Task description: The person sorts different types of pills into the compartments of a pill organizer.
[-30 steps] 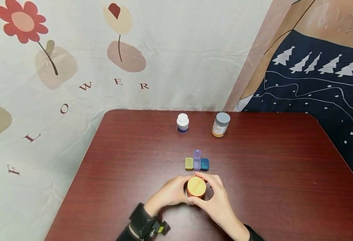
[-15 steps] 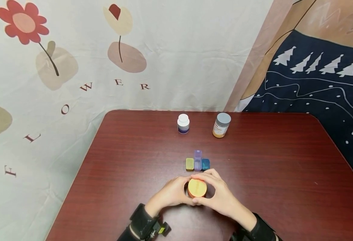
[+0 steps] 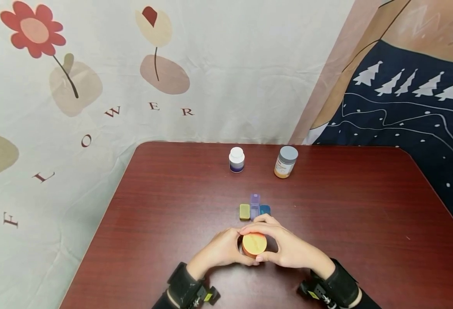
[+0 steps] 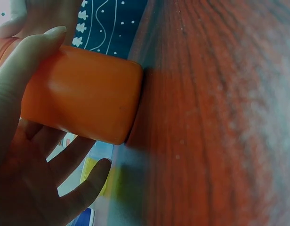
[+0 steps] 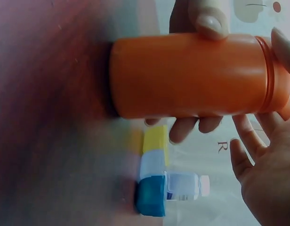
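An orange bottle [image 3: 254, 244] stands upright on the table, its round cap lit yellowish from above. Wrapped around its body is my left hand [image 3: 218, 249], the thumb on the near side, as the left wrist view of the bottle [image 4: 84, 94] shows. My right hand [image 3: 292, 246] grips the cap [image 5: 277, 77] between thumb and fingers. Just beyond the hands lies a small pill organizer with a yellow-green compartment [image 3: 244, 211], a purple compartment [image 3: 255, 210] whose lid is raised, and a blue compartment [image 3: 265, 209] partly hidden by my right fingers.
Toward the table's back edge stand a white bottle [image 3: 236, 159] with a dark blue lower band and a jar [image 3: 286, 162] with a grey lid. A printed cloth [image 3: 230, 77] hangs behind the reddish-brown table [image 3: 164, 193].
My right hand has turned counterclockwise around the cap, its fingertips moving left and its wrist swinging outward into view. The left hand keeps its grip. The whole head view has shifted slightly.
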`<control>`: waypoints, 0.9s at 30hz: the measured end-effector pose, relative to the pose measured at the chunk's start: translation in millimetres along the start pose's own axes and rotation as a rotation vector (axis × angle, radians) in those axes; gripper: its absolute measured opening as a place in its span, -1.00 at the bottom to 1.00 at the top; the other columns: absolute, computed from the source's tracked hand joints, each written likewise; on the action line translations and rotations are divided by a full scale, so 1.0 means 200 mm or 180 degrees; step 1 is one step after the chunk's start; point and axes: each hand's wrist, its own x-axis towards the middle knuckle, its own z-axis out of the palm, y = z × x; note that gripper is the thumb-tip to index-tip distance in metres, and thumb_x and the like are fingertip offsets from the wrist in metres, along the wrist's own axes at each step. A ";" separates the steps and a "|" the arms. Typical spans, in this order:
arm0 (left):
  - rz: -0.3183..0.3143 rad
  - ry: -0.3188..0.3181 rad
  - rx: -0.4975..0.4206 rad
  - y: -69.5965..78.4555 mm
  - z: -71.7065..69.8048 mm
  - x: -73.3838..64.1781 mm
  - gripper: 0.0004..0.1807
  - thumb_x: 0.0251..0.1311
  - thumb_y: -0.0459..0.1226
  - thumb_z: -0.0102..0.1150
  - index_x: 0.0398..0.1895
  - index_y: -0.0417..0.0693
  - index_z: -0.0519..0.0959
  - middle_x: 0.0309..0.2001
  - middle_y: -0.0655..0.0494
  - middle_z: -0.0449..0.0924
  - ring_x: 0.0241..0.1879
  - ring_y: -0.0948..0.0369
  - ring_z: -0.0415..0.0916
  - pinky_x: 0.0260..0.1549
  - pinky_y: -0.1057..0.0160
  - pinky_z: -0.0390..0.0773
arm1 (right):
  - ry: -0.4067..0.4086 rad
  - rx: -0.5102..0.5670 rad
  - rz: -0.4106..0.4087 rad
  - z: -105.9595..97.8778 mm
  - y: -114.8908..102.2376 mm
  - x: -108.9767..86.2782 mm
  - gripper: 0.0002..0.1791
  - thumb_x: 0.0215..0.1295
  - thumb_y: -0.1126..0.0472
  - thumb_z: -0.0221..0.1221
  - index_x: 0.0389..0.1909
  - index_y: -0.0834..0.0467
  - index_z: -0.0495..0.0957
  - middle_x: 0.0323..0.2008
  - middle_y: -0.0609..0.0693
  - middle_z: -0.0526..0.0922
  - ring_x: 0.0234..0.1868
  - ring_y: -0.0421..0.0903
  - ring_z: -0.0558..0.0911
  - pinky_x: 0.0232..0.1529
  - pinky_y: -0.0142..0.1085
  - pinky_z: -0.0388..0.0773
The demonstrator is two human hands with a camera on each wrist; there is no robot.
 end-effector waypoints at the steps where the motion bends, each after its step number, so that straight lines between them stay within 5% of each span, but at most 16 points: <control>1: 0.0006 0.0001 0.0020 0.00 0.00 0.00 -0.32 -0.08 0.12 0.75 0.16 0.23 0.72 -0.20 0.47 0.71 -0.26 0.50 0.56 -0.21 0.41 0.58 | 0.0032 0.0000 -0.0026 0.01 0.00 -0.01 -0.33 0.31 0.17 0.55 0.44 -0.02 0.61 0.25 -0.03 0.63 0.29 -0.20 0.46 0.33 -0.23 0.49; 8: 0.0239 0.0087 0.0153 0.04 -0.02 -0.02 -0.29 -0.03 0.08 0.75 0.22 0.11 0.72 -0.05 0.35 0.80 -0.12 0.48 0.62 -0.10 0.34 0.64 | 0.0631 0.0022 0.0178 0.11 -0.01 -0.07 -0.12 0.15 0.22 0.65 0.52 0.07 0.54 0.30 0.00 0.60 0.32 -0.26 0.45 0.35 -0.33 0.47; 17: 0.0262 0.0002 0.0057 0.07 -0.04 -0.03 -0.20 0.05 0.09 0.73 0.41 0.26 0.67 0.15 0.32 0.81 0.08 0.38 0.69 0.06 0.23 0.68 | 0.1678 -0.0068 0.0662 0.24 -0.10 -0.18 -0.10 -0.04 0.41 0.68 0.43 0.12 0.62 0.26 -0.11 0.65 0.31 -0.45 0.41 0.36 -0.64 0.28; 22: 0.0140 -0.0010 0.0000 0.00 -0.01 0.00 -0.22 0.02 0.09 0.75 0.38 0.35 0.68 0.10 0.47 0.79 0.04 0.50 0.65 0.09 0.31 0.64 | 0.1844 -0.0080 0.0904 0.27 -0.15 -0.19 -0.16 -0.01 0.36 0.69 0.37 0.00 0.68 0.22 -0.19 0.56 0.27 -0.48 0.43 0.30 -0.65 0.31; 27: 0.0098 0.0000 0.0042 -0.05 0.01 0.01 -0.20 -0.03 0.09 0.77 0.36 0.41 0.68 0.07 0.57 0.76 0.03 0.54 0.63 0.10 0.33 0.63 | 0.1898 -0.0007 0.0822 0.30 -0.14 -0.17 -0.12 -0.04 0.40 0.68 0.40 0.05 0.66 0.24 -0.12 0.58 0.29 -0.45 0.43 0.32 -0.63 0.33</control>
